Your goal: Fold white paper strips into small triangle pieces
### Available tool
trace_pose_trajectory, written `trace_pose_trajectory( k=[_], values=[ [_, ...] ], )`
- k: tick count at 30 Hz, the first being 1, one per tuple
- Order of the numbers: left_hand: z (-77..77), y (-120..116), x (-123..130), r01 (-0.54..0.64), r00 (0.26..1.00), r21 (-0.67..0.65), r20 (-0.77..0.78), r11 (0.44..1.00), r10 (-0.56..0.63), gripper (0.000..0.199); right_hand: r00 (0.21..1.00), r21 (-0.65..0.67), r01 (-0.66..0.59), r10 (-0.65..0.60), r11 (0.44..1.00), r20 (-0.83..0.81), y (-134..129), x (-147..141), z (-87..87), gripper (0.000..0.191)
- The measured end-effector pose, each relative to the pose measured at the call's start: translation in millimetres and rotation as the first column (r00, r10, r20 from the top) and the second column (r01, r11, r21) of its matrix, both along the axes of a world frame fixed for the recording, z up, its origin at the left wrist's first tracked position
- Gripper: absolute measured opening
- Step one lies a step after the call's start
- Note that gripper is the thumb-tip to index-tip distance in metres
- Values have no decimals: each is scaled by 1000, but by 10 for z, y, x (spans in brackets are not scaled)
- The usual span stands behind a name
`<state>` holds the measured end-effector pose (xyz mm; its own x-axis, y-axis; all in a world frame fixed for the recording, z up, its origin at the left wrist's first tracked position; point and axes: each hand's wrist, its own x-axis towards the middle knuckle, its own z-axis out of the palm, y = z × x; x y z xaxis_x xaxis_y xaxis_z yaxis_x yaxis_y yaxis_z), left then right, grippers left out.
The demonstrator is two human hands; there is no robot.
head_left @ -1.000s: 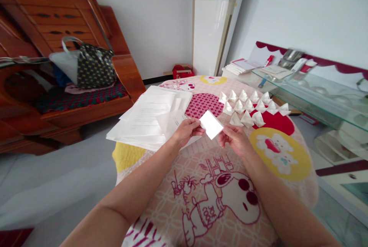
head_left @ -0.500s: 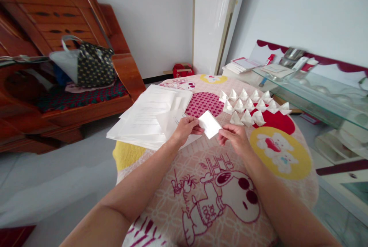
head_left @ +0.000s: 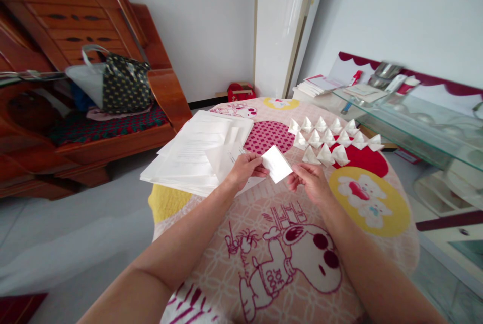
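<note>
A small square of folded white paper (head_left: 276,164) is held above the table, tilted so that one corner points away from me. My left hand (head_left: 247,170) pinches its left corner between thumb and fingers. At the opposite corner, my right hand (head_left: 310,180) has its thumb and forefinger closed on the paper's edge. Beyond my left hand lies a stack of white paper sheets (head_left: 196,143), some with printed lines. Several folded paper boats (head_left: 326,138) stand in rows past my right hand.
A patterned cloth (head_left: 241,268) covers the round table. To the right is a glass shelf (head_left: 422,125) with a metal bowl and papers. A wooden bench (head_left: 162,92) with a black patterned bag (head_left: 126,85) stands left. Behind is a tall white cabinet-like unit (head_left: 277,37).
Both hands still hold the folded paper, which has barely shifted. My right fingers have moved very slightly at its corner. The whole view has drifted a little.
</note>
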<state>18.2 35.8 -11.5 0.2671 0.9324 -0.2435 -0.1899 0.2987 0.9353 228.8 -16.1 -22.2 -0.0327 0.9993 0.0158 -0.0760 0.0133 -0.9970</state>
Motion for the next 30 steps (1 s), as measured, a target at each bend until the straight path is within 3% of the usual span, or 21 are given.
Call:
trace_pose_trajectory(
  k=[20,24,27,30],
  values=[
    [-76,31,-26,77,997,7,28,997,-77,19,999,-62,-39,37,997,-40,1,-10,0,36],
    [-114,40,-19,112,994,26,9,993,-113,18,999,-59,3,0,998,48,19,-15,-9,29],
    [-160,55,-25,139,990,103,-36,985,-136,6,988,-58,-10,19,998,151,30,-13,-16,24],
    [-169,57,-46,145,979,323,-185,935,-88,43,977,-77,-35,50,996,209,18,-7,3,19]
  ],
)
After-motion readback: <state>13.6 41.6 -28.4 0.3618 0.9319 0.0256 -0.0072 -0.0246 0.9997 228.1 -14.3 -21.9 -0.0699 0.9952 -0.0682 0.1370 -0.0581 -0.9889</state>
